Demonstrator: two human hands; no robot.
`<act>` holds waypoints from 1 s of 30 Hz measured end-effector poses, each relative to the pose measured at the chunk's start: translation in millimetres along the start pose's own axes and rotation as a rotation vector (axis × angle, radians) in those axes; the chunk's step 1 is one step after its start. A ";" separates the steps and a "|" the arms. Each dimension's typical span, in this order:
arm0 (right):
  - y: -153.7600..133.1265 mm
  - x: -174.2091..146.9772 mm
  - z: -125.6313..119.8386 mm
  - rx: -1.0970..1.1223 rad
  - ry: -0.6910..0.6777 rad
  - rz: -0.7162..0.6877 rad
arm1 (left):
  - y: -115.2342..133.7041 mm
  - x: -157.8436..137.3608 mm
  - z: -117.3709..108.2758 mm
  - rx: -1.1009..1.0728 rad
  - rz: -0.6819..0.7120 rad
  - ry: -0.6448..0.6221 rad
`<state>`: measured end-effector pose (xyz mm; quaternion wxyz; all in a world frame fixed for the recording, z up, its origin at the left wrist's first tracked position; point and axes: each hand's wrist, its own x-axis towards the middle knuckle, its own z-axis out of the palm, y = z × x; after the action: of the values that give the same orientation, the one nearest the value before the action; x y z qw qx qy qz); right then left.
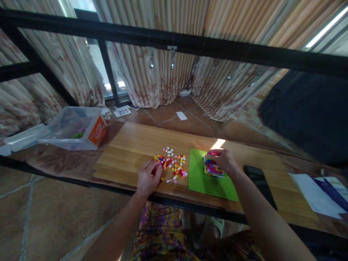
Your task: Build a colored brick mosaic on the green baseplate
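A green studded baseplate (197,174) lies on the wooden board, and a small block-shaped build of multicoloured toy bricks (213,168) stands on it. My right hand (224,160) reaches over the top of this build, thumb and fingers pinched around a reddish-pink brick at its upper edge. To the left of the baseplate spreads a loose pile of small toy bricks (174,165) in white, yellow, orange, red, pink and blue. My left hand (148,178) rests at the pile's left edge with its fingers curled in, a reddish brick showing between the fingertips.
The wooden board (122,152) sits on a long table. A black phone (260,185) lies beside my right forearm, with papers (317,192) farther right. At the left stands a clear plastic bin (73,127) with an orange label. A dark metal rail (174,38) crosses behind.
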<state>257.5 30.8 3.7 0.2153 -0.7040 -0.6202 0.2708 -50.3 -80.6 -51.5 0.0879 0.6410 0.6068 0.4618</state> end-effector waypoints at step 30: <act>119.4 -76.3 -3.1 -0.108 0.509 -0.365 | 120.0 59.7 49.4 -0.014 0.417 -0.394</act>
<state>343.4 -61.1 -61.5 0.3708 -0.6366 -0.6762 0.0095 58.1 -37.0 30.8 0.1115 0.8287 0.4298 0.3407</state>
